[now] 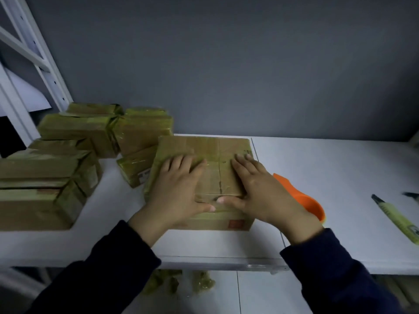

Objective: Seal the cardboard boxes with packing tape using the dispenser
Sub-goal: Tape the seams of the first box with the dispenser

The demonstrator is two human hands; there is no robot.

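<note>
A flat cardboard box (210, 152) lies on the white table (328, 168) straight ahead, its top flaps closed with a seam down the middle and tape across it. My left hand (174, 191) presses flat on the left half of the lid, fingers spread. My right hand (260, 191) presses flat on the right half, thumb near the front edge. Neither hand holds anything. The orange tape dispenser (303, 198) rests on the table just right of the box, partly hidden behind my right hand.
Several taped cardboard boxes (68, 159) are stacked at the left. A yellow-green utility knife (396, 216) lies at the right, another dark tool (411, 195) beyond it. White shelving (34, 60) stands at the far left. Crumpled tape scraps (179, 282) lie on the floor below.
</note>
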